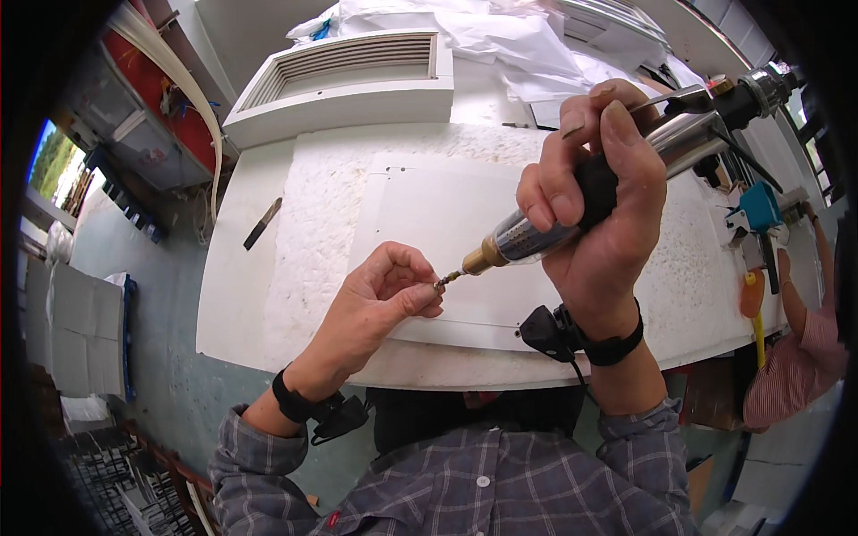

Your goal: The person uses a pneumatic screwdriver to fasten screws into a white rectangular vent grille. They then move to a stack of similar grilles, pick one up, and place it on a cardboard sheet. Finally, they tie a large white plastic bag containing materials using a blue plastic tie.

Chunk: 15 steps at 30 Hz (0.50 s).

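Note:
My right hand (617, 188) is wrapped around the black grip of a silver power screwdriver (532, 239), its brass nose pointing down and left. A thin bit (453, 277) sticks out of the nose and reaches my left hand (375, 290). There, thumb and fingers pinch a small screw (439, 288) at the bit's tip, partly hidden by the fingertips. Beneath both hands lies a flat white panel (447, 205) with small dark holes near its corners. It rests on a worn white foam sheet (308, 214). Both wrists carry black straps with small devices.
A white louvred frame (349, 109) stands at the back left of the table, beside crumpled white sheeting (483, 40). A dark-handled tool (261, 225) lies at the left. To the right are a teal tool (758, 210) and another person's arm and striped sleeve (800, 362).

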Tool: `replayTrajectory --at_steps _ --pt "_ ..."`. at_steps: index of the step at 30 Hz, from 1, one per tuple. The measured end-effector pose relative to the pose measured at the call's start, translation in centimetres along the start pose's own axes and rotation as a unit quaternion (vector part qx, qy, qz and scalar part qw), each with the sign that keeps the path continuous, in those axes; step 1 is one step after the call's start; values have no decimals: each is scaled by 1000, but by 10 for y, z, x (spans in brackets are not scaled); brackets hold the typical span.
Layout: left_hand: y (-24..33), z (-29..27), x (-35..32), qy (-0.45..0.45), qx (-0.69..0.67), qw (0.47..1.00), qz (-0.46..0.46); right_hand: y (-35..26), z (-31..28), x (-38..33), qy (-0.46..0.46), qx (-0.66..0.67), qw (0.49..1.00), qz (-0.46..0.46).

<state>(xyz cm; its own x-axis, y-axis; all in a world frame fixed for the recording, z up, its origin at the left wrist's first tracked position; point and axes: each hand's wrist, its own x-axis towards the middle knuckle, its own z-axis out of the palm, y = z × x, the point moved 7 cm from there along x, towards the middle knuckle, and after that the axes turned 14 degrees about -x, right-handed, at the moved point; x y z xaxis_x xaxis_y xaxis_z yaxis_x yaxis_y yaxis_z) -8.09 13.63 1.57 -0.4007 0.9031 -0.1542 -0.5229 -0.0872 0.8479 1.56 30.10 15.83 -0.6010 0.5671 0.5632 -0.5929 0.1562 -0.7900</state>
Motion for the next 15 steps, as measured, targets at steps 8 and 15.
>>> replayTrajectory --at_steps 8,15 --pt "0 -2 -1 5 -18 1000 3 3 4 2 -12 5 1000 -1" --pt "7 -20 -1 36 -37 999 9 16 29 15 -71 15 997 -16"
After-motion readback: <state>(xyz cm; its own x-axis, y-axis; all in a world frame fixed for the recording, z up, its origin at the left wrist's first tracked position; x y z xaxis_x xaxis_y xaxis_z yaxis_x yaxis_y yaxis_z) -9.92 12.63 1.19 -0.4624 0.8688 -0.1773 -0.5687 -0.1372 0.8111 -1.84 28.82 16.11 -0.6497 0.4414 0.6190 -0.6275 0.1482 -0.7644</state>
